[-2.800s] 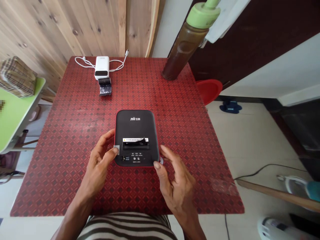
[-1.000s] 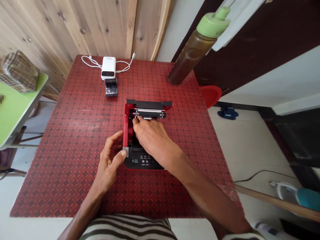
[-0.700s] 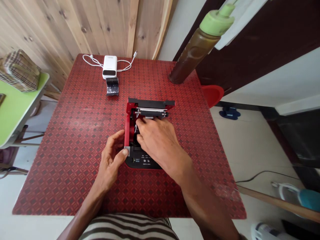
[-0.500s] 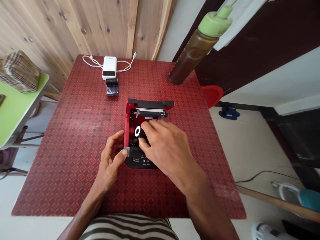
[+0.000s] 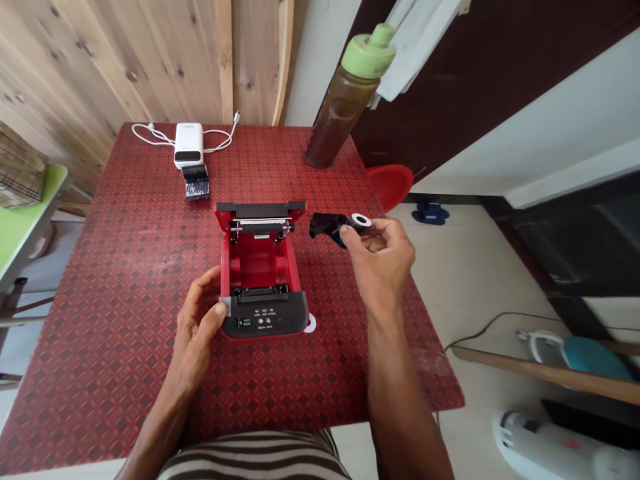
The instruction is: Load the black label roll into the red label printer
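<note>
The red and black printer (image 5: pixel 265 313) stands on the table with its lid (image 5: pixel 260 210) raised, showing a bare red compartment inside. My left hand (image 5: pixel 197 323) grips its front left corner, thumb on a grey tab and fingers along the side. Off to the right of the printer, my right hand (image 5: pixel 383 257) holds a black roll (image 5: pixel 333 227) with a white ring-shaped end, pinched between thumb and fingers above the table. A loose black tail of the roll points left. Part of a white disc (image 5: pixel 311 324) shows beside the printer's front right corner.
On the red patterned table (image 5: pixel 150 267), a white power bank (image 5: pixel 189 143) with a white cable lies at the back left, a crumpled black piece (image 5: pixel 195 183) against it. A tall brown bottle (image 5: pixel 345 100) with a green cap stands at the back right.
My right hand has lifted the black roll out of the printer's compartment and carried it to the right. My left hand stays on the printer's corner. The view has shifted right.
</note>
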Available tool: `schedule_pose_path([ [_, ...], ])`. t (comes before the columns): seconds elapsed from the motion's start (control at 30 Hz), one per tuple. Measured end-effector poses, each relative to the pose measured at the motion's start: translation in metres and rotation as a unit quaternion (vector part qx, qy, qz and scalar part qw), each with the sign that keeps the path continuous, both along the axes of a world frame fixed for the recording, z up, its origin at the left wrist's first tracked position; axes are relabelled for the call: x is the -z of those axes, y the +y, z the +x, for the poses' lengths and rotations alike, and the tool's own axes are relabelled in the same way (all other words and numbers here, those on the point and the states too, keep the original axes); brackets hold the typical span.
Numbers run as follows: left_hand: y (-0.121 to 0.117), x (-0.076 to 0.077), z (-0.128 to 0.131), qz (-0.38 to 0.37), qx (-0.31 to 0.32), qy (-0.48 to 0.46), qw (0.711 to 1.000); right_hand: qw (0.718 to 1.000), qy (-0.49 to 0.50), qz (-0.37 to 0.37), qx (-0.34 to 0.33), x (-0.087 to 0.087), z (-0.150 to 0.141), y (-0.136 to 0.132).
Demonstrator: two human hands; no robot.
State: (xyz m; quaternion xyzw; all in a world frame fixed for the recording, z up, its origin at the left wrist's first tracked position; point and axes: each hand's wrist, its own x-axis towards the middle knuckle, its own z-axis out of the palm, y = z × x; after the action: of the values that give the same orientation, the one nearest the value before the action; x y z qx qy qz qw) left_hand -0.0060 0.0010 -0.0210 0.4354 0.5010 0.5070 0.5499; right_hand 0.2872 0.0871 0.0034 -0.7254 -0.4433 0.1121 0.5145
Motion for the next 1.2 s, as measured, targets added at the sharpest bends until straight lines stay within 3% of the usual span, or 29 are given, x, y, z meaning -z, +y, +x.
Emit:
schedule_pose_path([
  [0.07, 0.000, -0.001, 0.000, -0.002, 0.001, -0.001, 1.000, 1.000, -0.021, -0.010, 0.004, 0.013, -0.009, 0.009],
  [0.23, 0.000, -0.004, 0.000, -0.002, 0.002, 0.001, 1.000, 0.987, -0.008, -0.056, -0.151, 0.030, -0.038, 0.003],
  [0.33, 0.000, -0.004, 0.000, -0.003, 0.007, -0.005, 1.000, 0.973, 0.016, -0.073, -0.218, 0.034, -0.044, -0.009],
  [0.5, 0.001, -0.001, 0.000, 0.007, 0.003, -0.004, 1.000, 0.955, 0.040, -0.099, -0.276, 0.035, -0.035, -0.012],
  [0.7, 0.001, 0.000, -0.001, 0.008, 0.007, 0.001, 1.000, 0.954, 0.036, -0.123, -0.271, 0.027, -0.020, -0.022],
  [0.83, 0.001, 0.000, -0.002, 0.004, 0.002, 0.010, 1.000, 0.950, 0.024, -0.142, -0.275, 0.012, -0.003, -0.062],
  [0.93, 0.000, 0.001, -0.002, 0.006, -0.004, 0.017, 1.000, 0.929, 0.016, -0.191, -0.316, 0.008, 0.000, -0.102],
  [1.03, 0.001, 0.001, -0.002, 0.009, -0.005, 0.013, 1.000, 0.929, 0.015, -0.200, -0.312, 0.016, -0.013, -0.129],
  [1.2, 0.002, 0.001, -0.001, 0.014, -0.008, 0.016, 1.000, 0.956, 0.003, -0.106, -0.272, 0.037, -0.040, -0.136],
])
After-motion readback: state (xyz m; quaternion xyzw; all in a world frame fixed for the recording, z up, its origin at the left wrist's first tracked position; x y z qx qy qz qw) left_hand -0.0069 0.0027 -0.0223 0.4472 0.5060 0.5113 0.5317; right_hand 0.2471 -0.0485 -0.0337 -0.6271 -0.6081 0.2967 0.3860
